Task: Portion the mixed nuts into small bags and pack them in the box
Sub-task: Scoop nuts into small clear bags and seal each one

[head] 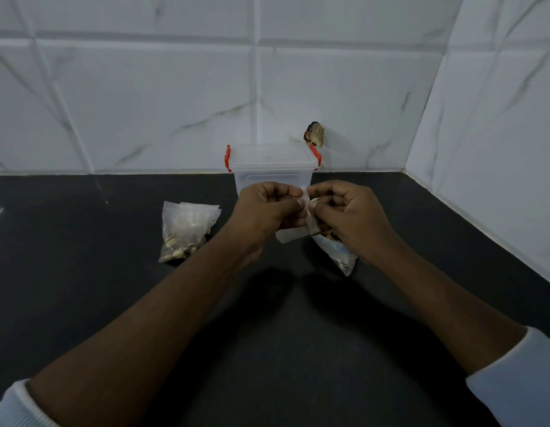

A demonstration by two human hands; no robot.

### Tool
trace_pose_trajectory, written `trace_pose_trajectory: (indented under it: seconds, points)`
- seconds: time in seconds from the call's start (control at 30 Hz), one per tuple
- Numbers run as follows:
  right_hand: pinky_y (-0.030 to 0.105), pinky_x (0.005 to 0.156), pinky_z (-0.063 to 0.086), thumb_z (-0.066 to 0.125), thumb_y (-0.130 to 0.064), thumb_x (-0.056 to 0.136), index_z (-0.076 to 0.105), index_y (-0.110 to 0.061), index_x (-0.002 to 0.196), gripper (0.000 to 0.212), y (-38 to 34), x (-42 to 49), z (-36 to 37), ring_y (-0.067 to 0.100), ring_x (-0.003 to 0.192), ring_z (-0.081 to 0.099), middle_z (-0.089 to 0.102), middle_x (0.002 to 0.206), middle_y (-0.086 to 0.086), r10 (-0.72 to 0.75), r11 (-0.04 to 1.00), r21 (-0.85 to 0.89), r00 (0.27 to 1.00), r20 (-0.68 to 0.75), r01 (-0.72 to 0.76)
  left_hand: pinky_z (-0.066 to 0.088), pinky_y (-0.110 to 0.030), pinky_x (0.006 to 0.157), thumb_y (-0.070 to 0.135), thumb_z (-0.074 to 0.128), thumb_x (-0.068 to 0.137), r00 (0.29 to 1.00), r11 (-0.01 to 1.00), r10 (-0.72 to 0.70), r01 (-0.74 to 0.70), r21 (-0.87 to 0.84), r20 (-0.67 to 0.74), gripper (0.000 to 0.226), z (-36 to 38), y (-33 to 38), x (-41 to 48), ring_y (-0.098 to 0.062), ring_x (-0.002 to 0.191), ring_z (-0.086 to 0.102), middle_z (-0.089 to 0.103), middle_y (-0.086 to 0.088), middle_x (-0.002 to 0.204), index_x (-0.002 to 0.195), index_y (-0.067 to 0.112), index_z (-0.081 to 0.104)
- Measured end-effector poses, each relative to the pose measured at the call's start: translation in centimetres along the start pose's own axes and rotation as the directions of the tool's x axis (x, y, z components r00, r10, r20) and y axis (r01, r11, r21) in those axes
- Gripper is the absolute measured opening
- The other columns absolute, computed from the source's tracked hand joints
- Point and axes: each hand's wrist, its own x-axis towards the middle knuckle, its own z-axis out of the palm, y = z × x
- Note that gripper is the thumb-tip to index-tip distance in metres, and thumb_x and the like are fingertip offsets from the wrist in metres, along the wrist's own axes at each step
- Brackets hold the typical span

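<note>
Two hands work over a dark tabletop, where three lots of clear plastic bags and one box are in view. The left hand and the right hand meet in front of the box, fingers curled, each pinching the top edge of one small bag held between them; its lower corner hangs pale below the left hand's fingers. Whether this small bag holds any nuts cannot be made out, as the fingers cover most of it. A second bag of mixed nuts lies on the tabletop just under the right hand and wrist, with only its lower end and a few nuts showing; contact with the hand is unclear. A third bag of nuts lies apart to the left of the left hand, with what looks like more clear plastic layered on its upper part, the count of layers not readable. The clear lidded box, with two red latches, stands just behind the hands against the white tiled wall, its lower front hidden by the knuckles. A dark broken patch marks the wall behind the box. Two pale sleeves are cut off at the frame's lower corners.
</note>
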Motion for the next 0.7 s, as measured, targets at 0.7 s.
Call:
trace_pose_trajectory:
  seconds: [0.7]
  points:
    - [0.029, 0.056, 0.056, 0.064, -0.004, 0.094, 0.070, -0.012, 0.104, 0.015, 0.15, 0.05, -0.12, 0.026, 0.057, 0.068, 0.072, 0.071, 0.004, -0.043, 0.989, -0.139, 0.999, -0.024, 0.039, 0.051, -0.029, 0.065, 0.018, 0.053, 0.103, 0.990, 0.950, -0.137, 0.120, 0.288, 0.039, 0.033, 0.35, 0.34, -0.45, -0.020, 0.070, 0.058, 0.063, -0.009, 0.072, 0.074, 0.006, 0.064]
